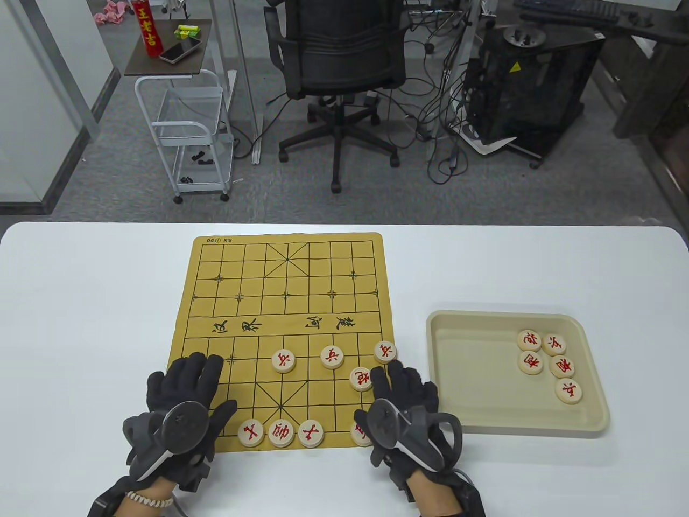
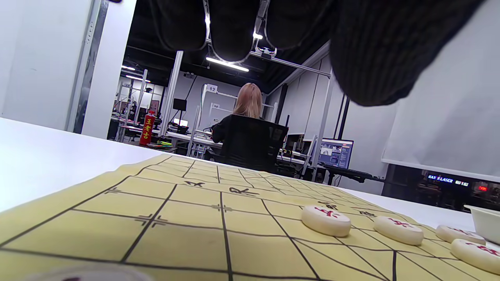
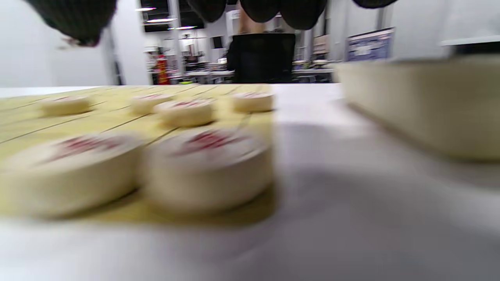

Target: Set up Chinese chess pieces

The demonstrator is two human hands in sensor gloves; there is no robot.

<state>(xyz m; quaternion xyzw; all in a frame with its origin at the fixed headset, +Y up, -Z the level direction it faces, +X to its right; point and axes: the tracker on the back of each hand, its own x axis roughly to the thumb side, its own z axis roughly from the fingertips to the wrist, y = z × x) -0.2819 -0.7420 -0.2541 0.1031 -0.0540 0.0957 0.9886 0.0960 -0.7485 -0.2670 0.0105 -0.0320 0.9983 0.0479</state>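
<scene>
Fingers (image 1: 401, 377) of the right hand (image 1: 409, 414) lie spread and empty beside the piece (image 1: 361, 378) just left of them, seemingly to nudge it true, while left fingers (image 1: 196, 369) rest flat, steadying the board (image 1: 285, 301).

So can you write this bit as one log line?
left hand flat on chess mat | right hand over near-right pieces | five pieces in tray | nothing held
</scene>
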